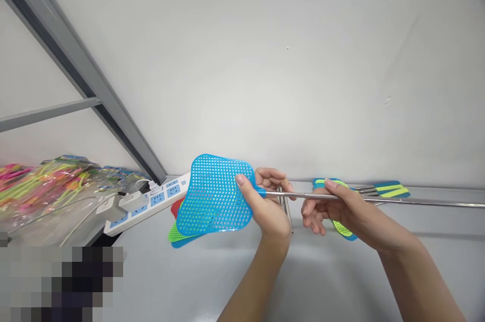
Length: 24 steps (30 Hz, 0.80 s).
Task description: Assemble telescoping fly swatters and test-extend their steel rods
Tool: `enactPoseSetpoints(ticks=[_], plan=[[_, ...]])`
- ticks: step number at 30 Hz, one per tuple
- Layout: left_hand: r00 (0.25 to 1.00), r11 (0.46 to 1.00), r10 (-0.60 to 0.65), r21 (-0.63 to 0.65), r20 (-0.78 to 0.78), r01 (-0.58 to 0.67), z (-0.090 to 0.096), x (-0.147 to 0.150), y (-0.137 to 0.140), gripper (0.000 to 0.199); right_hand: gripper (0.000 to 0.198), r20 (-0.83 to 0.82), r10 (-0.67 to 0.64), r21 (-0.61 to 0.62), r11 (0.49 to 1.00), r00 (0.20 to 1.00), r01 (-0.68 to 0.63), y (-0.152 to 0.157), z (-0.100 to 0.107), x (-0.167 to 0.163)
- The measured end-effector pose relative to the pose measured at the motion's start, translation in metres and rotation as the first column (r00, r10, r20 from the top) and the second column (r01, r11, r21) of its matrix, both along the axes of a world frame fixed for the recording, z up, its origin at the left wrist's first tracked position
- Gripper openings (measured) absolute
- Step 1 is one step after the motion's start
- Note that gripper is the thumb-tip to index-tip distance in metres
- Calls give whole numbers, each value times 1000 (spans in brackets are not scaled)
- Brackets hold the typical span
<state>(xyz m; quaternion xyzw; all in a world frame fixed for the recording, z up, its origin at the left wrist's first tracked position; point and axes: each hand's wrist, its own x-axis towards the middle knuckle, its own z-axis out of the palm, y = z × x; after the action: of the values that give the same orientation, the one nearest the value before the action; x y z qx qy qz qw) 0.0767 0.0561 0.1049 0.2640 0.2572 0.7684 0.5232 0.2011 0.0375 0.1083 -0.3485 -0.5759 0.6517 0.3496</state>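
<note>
A blue fly swatter (215, 195) with a perforated plastic head and a long metal rod is held level between both hands above the grey surface. My left hand (270, 213) grips it where the head meets the rod, its thumb pressed on the mesh. Farther right, my right hand (350, 205) pinches the shiny rod between thumb and fingers; the rod runs out of view at the right edge. Beneath the blue head, red, green and blue swatter heads (177, 236) peek out. Partly behind my right hand lie green and blue swatters (345, 231).
A white power strip (140, 213) with plugs and cables lies left of the swatters. Plastic-wrapped colourful items (49, 185) are piled beyond a grey metal frame (109, 94). A pale wall (284, 69) rises behind the grey table (170, 286). Blue-and-green handles (392, 189) rest near the wall.
</note>
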Motion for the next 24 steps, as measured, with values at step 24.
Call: enactPoseSetpoints(ticks=[24], plan=[[999, 1000, -3, 2, 55, 2, 3, 0, -2, 53, 54, 33, -1, -5, 1000, 999, 1, -3, 0, 2]])
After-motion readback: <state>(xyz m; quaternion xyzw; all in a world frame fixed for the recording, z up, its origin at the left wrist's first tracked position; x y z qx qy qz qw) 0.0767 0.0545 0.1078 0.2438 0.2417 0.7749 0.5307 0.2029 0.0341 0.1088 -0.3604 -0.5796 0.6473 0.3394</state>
